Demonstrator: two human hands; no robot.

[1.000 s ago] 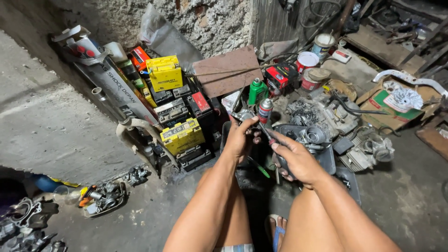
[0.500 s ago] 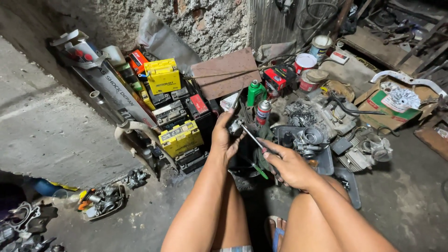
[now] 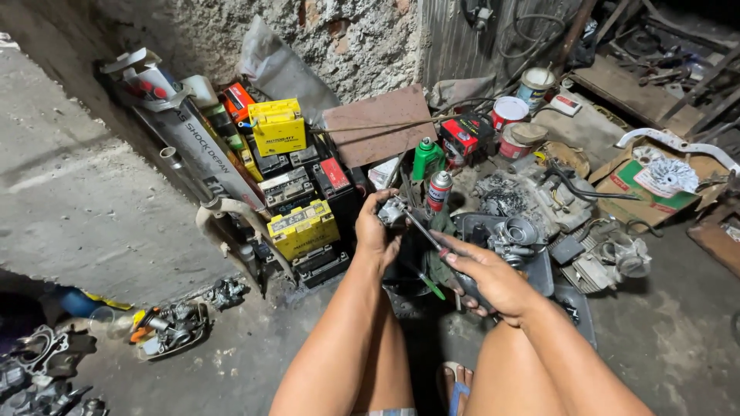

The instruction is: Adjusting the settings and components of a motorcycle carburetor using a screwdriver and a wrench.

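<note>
Left hand [image 3: 378,231] grips a small metal part [image 3: 391,211] — mostly hidden — while right hand [image 3: 484,277] holds a screwdriver [image 3: 422,229].

Boxy yellow batteries [image 3: 302,228] sat stacked left of centre below a rough stone wall [image 3: 339,38]. A green spray can [image 3: 425,159] stood near the middle, a red-and-white paint tin [image 3: 509,112] further right. Greasy engine parts [image 3: 532,204] sprawled at right.

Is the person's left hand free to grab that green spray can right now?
Probably not without letting go: the left hand is closed around a small metal part. The green spray can stands just beyond it with nothing visible between them.
</note>
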